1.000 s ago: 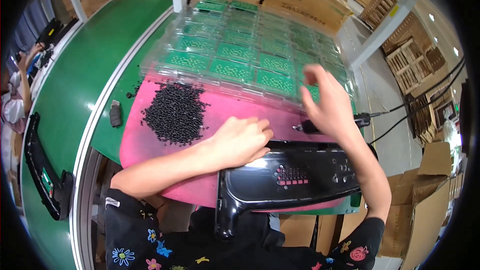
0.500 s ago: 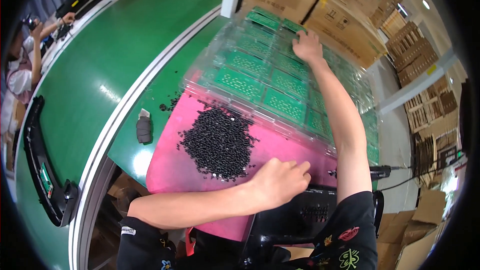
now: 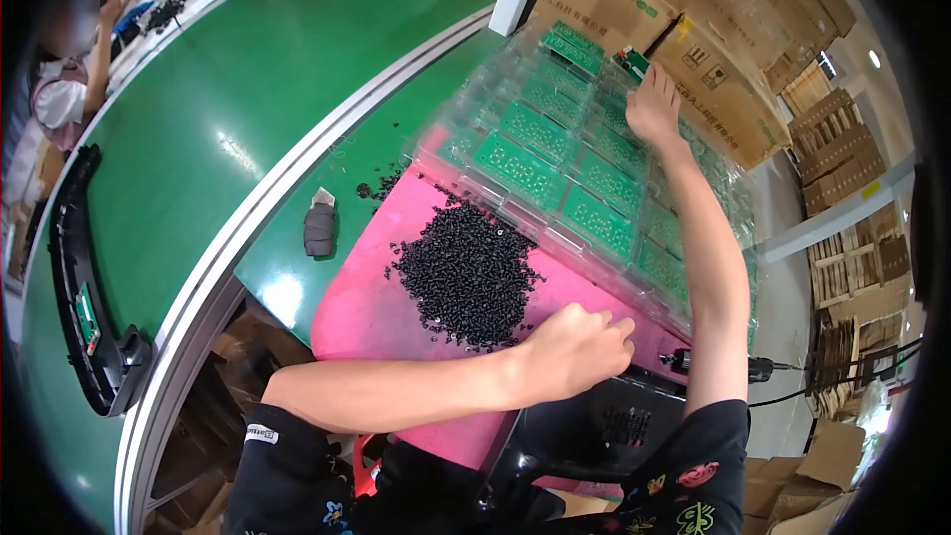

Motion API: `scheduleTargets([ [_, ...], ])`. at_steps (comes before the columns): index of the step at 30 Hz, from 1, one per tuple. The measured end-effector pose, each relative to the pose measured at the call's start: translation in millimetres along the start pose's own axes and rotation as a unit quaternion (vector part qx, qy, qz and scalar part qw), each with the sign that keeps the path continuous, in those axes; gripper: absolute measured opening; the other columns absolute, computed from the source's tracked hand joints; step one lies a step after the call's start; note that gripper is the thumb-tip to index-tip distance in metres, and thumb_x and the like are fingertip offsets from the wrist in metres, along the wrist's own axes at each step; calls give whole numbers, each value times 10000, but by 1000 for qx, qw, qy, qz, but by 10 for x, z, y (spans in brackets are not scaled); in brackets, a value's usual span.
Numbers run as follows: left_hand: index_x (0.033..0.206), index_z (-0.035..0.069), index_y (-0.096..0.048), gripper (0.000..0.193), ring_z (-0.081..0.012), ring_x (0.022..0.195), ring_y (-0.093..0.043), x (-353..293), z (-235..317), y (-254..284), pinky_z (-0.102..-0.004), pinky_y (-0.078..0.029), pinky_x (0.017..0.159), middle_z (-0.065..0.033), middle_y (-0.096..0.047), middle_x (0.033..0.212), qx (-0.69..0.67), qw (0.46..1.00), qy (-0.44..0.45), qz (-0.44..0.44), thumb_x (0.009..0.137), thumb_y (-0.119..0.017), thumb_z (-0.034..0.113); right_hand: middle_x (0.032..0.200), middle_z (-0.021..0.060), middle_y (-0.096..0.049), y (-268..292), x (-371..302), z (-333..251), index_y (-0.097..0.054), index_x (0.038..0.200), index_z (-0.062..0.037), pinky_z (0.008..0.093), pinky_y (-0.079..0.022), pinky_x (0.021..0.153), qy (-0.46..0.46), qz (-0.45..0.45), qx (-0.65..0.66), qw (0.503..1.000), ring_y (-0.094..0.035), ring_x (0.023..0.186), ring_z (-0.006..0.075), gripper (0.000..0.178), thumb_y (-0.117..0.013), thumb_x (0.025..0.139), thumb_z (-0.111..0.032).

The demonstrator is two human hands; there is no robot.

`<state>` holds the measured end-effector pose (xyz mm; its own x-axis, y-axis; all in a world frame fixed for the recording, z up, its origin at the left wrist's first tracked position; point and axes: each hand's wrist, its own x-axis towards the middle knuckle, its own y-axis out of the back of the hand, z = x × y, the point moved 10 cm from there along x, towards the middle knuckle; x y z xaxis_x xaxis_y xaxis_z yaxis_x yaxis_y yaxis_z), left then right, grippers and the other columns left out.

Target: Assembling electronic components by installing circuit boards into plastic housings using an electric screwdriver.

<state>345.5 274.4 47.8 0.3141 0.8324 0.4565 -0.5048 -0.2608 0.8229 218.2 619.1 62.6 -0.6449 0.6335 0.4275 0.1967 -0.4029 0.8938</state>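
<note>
My right hand [image 3: 654, 107] reaches to the far end of the clear plastic trays [image 3: 466, 176], its fingers closed on the edge of a green circuit board [image 3: 631, 61] that is tilted up. More green boards [image 3: 520, 163] lie in the tray compartments. My left hand [image 3: 584, 352] hovers with curled fingers over the near edge of the pink mat [image 3: 362, 302]. Whatever those fingers hold, if anything, is hidden. Just left of it is a heap of small black screws [image 3: 466, 272]. Below it lies a black plastic housing [image 3: 570, 436].
A black electric screwdriver [image 3: 758, 369] with a cable lies by my right forearm. A grey-wrapped object [image 3: 319, 228] sits on the green table [image 3: 267, 272]. A long curved black part [image 3: 74, 277] rests farther left. Cardboard boxes [image 3: 708, 74] stand behind the trays. Another person works far left.
My right hand has moved slightly farther out, and a circuit board now shows tilted at its fingertips. My left hand keeps its curled pose. The whole view has shifted a little.
</note>
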Motion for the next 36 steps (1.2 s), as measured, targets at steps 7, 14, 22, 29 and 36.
scheduleTargets([
  [7,1170,38,-542,498,-339,1044,-536,3,-181,793,-420,-487,856,-175,-520,1154,0,971,60,233,737,-744,180,1430,220,-327,1341,-1097,-483,-310,1390,90,470,-250,1117,212,101,24,972,-308,1340,375,629,-492,793,12],
  [14,1443,38,-294,767,-334,858,-672,-32,-518,958,-389,-537,764,-228,-648,1037,-6,961,202,188,807,-721,73,1443,127,-389,2299,-2627,-834,-433,1365,41,416,-289,1099,313,10,2,950,-385,1310,288,641,-515,730,12],
  [22,1391,4,-437,586,-309,772,-683,76,240,481,-330,-533,686,-182,-581,1296,-246,969,-19,5,841,-639,23,1121,107,-654,2994,-3387,-320,-649,1082,-24,366,-487,840,277,212,65,935,-610,1016,270,458,-775,643,-58],
  [29,1394,-31,-411,636,-308,872,-698,-15,427,201,-370,-542,776,-205,-601,1254,-292,953,-49,-64,826,-684,57,759,126,-638,2849,-3809,-120,-638,967,69,288,-482,556,180,152,191,953,-604,598,225,268,-698,705,79],
  [36,1346,-60,-454,775,-136,852,-626,-75,299,323,-209,-518,528,-155,-574,1299,-300,947,-37,111,675,-830,40,833,111,-676,2637,-3963,203,-637,976,91,231,-492,624,15,100,319,942,-623,656,124,194,-556,800,96],
])
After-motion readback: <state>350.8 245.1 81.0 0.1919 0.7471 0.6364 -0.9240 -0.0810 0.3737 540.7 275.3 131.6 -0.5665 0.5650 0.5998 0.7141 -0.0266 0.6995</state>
